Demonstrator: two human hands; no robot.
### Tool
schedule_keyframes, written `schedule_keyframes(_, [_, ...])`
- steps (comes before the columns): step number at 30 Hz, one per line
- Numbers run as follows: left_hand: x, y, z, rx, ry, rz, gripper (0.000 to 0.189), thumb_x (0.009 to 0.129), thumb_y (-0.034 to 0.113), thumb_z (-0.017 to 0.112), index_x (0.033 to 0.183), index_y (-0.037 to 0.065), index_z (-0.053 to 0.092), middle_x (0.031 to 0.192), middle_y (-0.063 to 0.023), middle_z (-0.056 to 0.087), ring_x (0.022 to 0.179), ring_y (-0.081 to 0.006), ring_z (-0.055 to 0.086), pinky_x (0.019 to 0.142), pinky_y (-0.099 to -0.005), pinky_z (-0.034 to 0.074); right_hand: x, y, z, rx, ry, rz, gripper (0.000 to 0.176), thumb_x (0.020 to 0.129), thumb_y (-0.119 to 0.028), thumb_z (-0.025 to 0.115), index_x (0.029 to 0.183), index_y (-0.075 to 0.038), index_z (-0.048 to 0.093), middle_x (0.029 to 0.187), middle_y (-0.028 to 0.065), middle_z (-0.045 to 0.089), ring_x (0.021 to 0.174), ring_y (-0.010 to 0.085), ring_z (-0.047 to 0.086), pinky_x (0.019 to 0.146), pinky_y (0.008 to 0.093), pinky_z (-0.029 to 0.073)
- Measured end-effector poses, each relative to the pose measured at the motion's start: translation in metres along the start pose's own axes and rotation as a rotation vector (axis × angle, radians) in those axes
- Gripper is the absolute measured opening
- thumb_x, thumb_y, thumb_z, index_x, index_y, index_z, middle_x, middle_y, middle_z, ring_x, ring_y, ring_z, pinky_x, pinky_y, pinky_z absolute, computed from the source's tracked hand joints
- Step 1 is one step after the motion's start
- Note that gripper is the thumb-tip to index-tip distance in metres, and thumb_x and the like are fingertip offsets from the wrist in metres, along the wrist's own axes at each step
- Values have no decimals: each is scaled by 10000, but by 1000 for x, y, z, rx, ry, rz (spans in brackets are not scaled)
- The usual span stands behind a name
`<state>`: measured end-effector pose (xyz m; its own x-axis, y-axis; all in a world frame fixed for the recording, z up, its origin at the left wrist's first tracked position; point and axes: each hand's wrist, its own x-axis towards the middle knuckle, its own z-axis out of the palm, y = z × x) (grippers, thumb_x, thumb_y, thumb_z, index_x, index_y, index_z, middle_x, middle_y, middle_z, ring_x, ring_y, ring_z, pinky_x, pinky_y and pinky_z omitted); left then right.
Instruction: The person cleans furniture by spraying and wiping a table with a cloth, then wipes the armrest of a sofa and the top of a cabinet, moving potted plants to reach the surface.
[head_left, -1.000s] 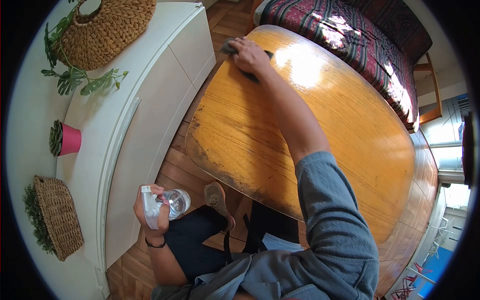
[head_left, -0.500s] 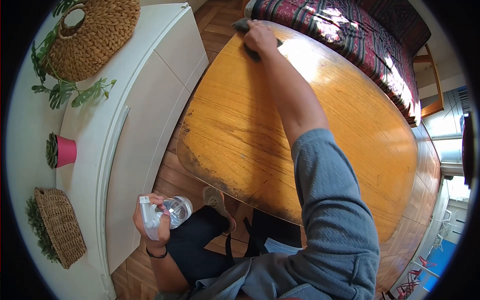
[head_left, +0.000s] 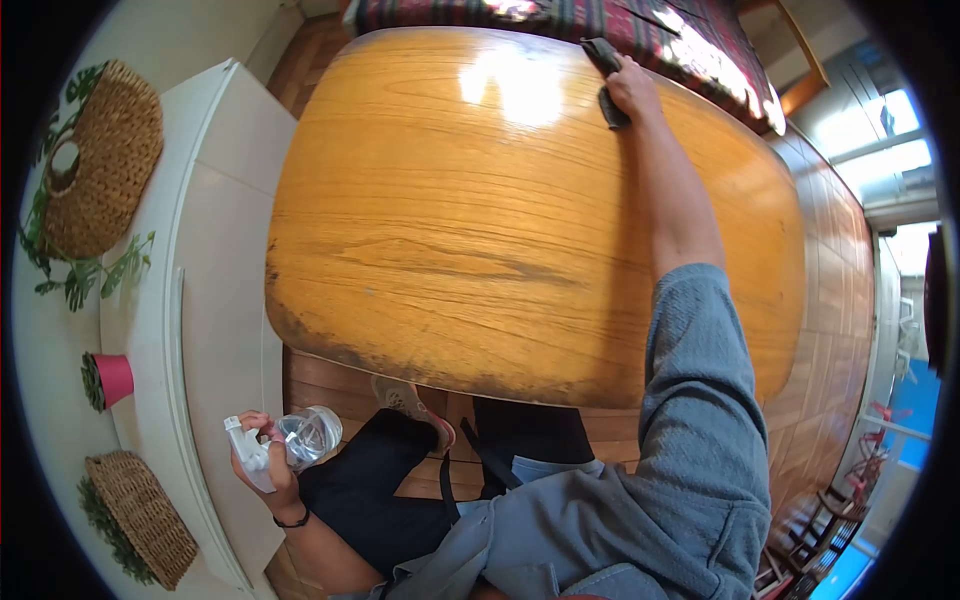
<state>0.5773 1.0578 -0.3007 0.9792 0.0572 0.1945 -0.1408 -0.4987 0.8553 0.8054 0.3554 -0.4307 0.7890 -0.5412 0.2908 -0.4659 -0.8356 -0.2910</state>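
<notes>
My right hand (head_left: 636,90) presses a dark cloth (head_left: 614,110) against the far edge of a wooden table (head_left: 430,210), right of the bright glare. Dark worn patches mark the table's near edge and near left corner. Low on the left, away from the table, my left hand (head_left: 270,460) grips a clear spray bottle (head_left: 310,436) with a white trigger head. The bottle is tilted, its base pointing right, and my fingers wrap round its neck and trigger.
A white cabinet (head_left: 225,210) runs along the left, holding a woven bag (head_left: 110,170), a pink pot (head_left: 115,378) and a wicker basket (head_left: 150,510) with greenery. Behind the table stands a sofa with a striped cover (head_left: 440,12). Wooden chairs (head_left: 825,525) are at lower right.
My right hand has swept the cloth from the table's far left corner rightward along the far edge. The view has shifted too. My left hand still holds the spray bottle.
</notes>
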Motion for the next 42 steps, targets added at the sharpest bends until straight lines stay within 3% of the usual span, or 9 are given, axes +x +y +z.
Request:
schedule_keyframes(3, [-8, 1, 7, -13, -21, 36, 248, 725, -4, 547, 972, -13, 570, 1013, -138, 549, 852, -197, 545, 801, -308, 464, -40, 77, -57, -18, -122, 167, 573, 888, -223, 414, 1451, -138, 476, 1517, 133, 437, 1383, 297, 435, 1129, 447, 365])
schedule_keyframes(11, [-14, 30, 42, -64, -111, 144, 230, 748, -13, 558, 977, -10, 579, 1018, -131, 555, 841, -191, 549, 796, -305, 465, -183, 284, -159, -267, 14, 490, 520, 931, -244, 414, 1436, -150, 496, 1503, 149, 447, 1393, 319, 418, 1129, 455, 365])
schedule_keyframes(17, [-10, 38, 62, -125, -176, 178, 219, 764, -29, 560, 981, -11, 588, 1024, -126, 562, 841, -178, 564, 798, -295, 471, -284, 340, -213, -444, 41, 759, 522, 964, -265, 384, 1470, -166, 463, 1604, 117, 289, 1463, 325, 300, 1167, 476, 308])
schedule_keyframes(21, [-5, 40, 65, -199, -192, 147, 224, 765, -39, 556, 984, -9, 593, 1021, -110, 570, 837, -170, 563, 802, -298, 479, -310, 329, -210, -218, 52, 564, 520, 961, -262, 450, 1454, -99, 475, 1576, 147, 338, 1459, 339, 301, 1177, 443, 282])
schedule_keyframes(27, [4, 41, 64, -224, -207, 161, 237, 762, -50, 549, 990, -18, 604, 1023, -108, 597, 805, -142, 552, 798, -283, 491, -347, 168, -182, 81, 35, 43, 507, 866, -100, 537, 1365, -13, 529, 1464, 189, 484, 1391, 356, 415, 1165, 424, 312])
schedule_keyframes(32, [3, 43, 60, -208, -166, 184, 228, 760, -42, 555, 981, -30, 611, 1015, -109, 615, 788, -141, 562, 784, -276, 492, -326, -53, -138, 301, -22, -390, 573, 769, -88, 573, 1332, 13, 548, 1416, 201, 527, 1363, 331, 457, 1159, 423, 334])
schedule_keyframes(34, [1, 43, 62, -228, -140, 162, 241, 756, -42, 553, 989, -30, 612, 1021, -103, 617, 789, -143, 562, 776, -277, 491, -320, -144, -99, 409, 66, -573, 427, 816, -141, 587, 1216, 6, 607, 1318, 200, 594, 1286, 322, 526, 1103, 422, 388])
schedule_keyframes(37, [-2, 47, 62, -226, -97, 135, 259, 750, -40, 551, 1000, -26, 614, 1026, -91, 619, 786, -146, 555, 766, -280, 490, -342, -257, -54, 588, -66, -762, 411, 884, -165, 534, 1265, -24, 596, 1352, 193, 570, 1322, 335, 494, 1122, 443, 364])
schedule_keyframes(42, [2, 42, 62, -102, -110, 166, 287, 744, -10, 565, 1023, -24, 633, 1004, -73, 614, 780, -139, 529, 765, -271, 483, -399, -270, -64, 593, -8, -793, 362, 908, -218, 493, 1207, -86, 648, 1311, 200, 597, 1268, 350, 538, 1081, 457, 403])
